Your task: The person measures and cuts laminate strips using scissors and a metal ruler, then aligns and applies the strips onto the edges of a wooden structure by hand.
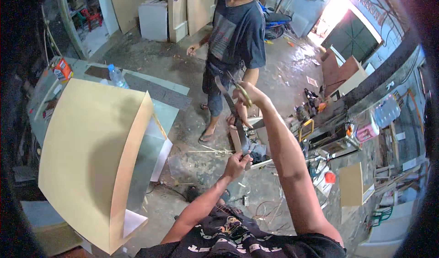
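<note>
My left hand [237, 164] is closed round the lower end of a long, thin, dark strip [236, 114], which slants up and to the left in front of me. Higher up, my right hand [252, 95] grips a tool with yellow-green handles [245, 96] that looks like scissors. Its narrow metal end points up and left, close beside the strip's upper end; whether the two touch I cannot tell. Beyond my hands stands another person [235, 34] in a dark T-shirt, one hand [193, 50] hanging free and the other partly hidden behind mine.
A large pale-yellow panelled box [91, 153] fills the left side, by a table with a plastic bottle [118, 76] and an orange can [61, 69]. An open wooden box [260, 137] lies below my right arm. Tools, a water jug [386, 110] and boards clutter the right.
</note>
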`<state>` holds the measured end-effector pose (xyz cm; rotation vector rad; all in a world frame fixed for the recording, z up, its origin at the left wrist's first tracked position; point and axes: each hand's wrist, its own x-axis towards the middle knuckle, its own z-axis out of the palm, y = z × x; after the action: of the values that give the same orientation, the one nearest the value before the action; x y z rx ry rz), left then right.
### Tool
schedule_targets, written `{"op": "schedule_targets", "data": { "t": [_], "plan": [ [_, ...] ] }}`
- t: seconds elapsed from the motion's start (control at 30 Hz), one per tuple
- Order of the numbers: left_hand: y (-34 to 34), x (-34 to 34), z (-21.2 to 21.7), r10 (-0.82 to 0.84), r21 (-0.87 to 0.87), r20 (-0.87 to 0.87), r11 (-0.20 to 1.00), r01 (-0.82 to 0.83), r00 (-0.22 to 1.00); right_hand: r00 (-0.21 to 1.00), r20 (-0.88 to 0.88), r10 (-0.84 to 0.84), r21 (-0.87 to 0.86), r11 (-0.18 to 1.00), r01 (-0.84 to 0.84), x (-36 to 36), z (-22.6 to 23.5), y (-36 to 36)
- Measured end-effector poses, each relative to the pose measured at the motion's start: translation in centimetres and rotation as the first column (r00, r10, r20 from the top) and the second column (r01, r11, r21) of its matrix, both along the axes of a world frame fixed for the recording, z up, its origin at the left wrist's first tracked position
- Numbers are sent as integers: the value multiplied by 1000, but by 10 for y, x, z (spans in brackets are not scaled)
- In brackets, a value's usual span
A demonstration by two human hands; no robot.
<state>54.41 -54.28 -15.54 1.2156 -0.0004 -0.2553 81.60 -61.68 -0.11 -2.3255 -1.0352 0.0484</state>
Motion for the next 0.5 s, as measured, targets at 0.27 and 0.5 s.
{"op": "schedule_targets", "data": {
  "t": [0.27, 0.5],
  "plan": [
    [13, 15, 9, 117, 133, 63, 983, -125, 991, 945, 82, 316, -55, 949, -312, 65, -35, 21],
    [10, 19, -12, 187, 256, 91, 945, -204, 978, 884, -426, 193, -145, 950, -277, 81, -62, 67]
  ]
}}
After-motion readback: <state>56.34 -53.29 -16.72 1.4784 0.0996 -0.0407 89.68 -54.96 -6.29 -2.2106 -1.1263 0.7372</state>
